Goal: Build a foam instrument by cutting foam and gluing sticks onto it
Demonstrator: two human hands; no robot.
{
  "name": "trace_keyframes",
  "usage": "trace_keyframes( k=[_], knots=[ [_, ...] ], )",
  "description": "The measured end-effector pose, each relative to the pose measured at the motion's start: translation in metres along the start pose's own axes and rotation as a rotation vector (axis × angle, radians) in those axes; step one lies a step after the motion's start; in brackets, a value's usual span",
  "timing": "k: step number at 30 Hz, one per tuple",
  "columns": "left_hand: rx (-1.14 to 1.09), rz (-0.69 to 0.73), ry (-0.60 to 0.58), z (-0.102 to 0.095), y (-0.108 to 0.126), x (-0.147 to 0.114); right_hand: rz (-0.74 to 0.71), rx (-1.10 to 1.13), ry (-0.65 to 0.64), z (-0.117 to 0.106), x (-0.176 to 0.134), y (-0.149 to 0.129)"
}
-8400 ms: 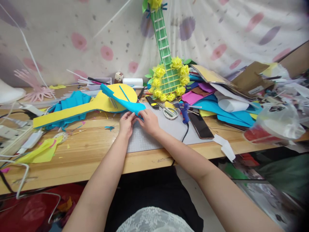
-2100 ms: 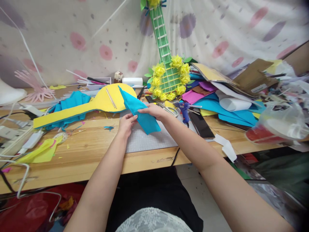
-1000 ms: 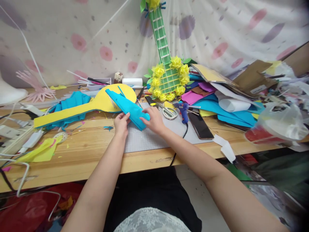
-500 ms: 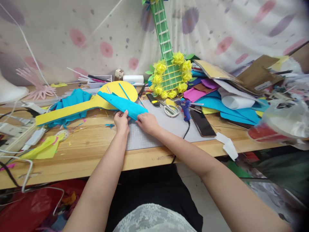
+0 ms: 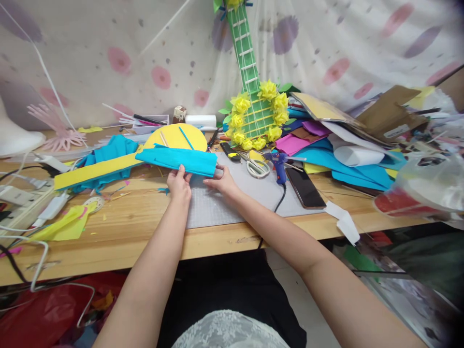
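We pinched the blue paper [image 5: 188, 158] by its lower edge in our left hand [image 5: 179, 184]; our right hand [image 5: 222, 181] was nearest its right end, grip unclear. Its long axis ran crosswise, leftward before the yellow cutout [image 5: 176, 137].

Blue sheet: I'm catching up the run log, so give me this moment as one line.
left hand: holding blue sheet; right hand: at sheet's right end; glue gun: on grey mat
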State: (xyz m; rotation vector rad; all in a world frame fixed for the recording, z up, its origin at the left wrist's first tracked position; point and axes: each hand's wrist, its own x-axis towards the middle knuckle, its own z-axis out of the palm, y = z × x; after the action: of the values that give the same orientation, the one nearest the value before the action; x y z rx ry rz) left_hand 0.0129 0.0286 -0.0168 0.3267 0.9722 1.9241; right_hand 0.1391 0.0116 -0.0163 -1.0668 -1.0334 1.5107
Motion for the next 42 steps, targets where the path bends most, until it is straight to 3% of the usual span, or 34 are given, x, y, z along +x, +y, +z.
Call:
trace_keyframes(
  k=[5, 10, 15, 21, 26, 32, 35, 42],
  knots=[
    [-0.007, 0.001, -0.010, 0.000, -0.002, -0.001, -0.003, 0.078, 0.078, 0.004, 0.003, -0.007],
    [-0.015, 0.018, -0.009, 0.001, -0.002, -0.001, 0.069, 0.231, 0.059, 0.001, 0.001, -0.012],
    [-0.023, 0.081, -0.073, 0.001, -0.003, -0.002, 0.198, 0.419, 0.062, 0.001, 0.006, -0.014],
    [-0.019, 0.138, -0.152, 0.003, 0.000, -0.007, 0.229, 0.508, 0.148, 0.004, 0.015, -0.014],
    [-0.018, 0.133, -0.155, 0.005, 0.004, -0.010, 0.246, 0.477, 0.194, 0.002, 0.012, -0.018],
    [0.015, 0.091, -0.117, 0.005, 0.004, -0.010, 0.280, 0.339, 0.048, -0.006, 0.002, -0.021],
    [0.038, 0.063, -0.084, 0.005, 0.001, -0.010, 0.198, 0.219, -0.005, -0.008, -0.001, -0.017],
    [0.076, 0.019, -0.082, 0.005, -0.001, -0.014, 0.035, 0.096, 0.084, -0.005, 0.003, -0.005]
  ],
)
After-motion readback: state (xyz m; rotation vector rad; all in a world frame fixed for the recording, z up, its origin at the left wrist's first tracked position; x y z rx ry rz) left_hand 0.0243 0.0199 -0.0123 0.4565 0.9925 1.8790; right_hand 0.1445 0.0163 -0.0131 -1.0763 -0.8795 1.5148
